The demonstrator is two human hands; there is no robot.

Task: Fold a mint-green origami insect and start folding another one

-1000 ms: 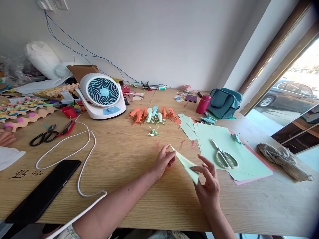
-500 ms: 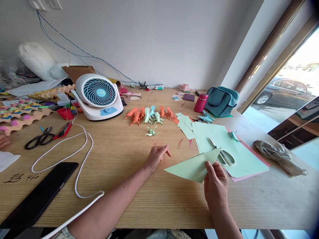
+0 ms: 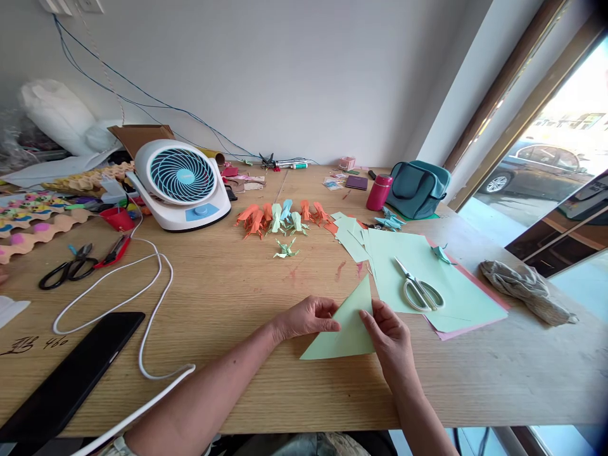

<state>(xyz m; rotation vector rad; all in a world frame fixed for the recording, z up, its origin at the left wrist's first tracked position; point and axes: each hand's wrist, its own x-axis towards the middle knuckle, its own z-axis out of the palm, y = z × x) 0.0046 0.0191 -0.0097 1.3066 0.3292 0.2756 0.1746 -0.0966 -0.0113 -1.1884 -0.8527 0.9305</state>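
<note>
Bridging left hand (image 3: 311, 316) and right hand (image 3: 392, 330) near the light-brown wooden desk (image 3: 275, 399) front edge, pale-green triangular paper (image 3: 349, 335) is pinched by both: left on long edge slanting away rightward, right on shorter side.

Plain pale green paper triangle (image 3: 350, 334)

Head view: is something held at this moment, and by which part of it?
Yes, a pale-green paper triangle: the left grip holds it at its slanted left edge, the right grip at its right edge.
</note>
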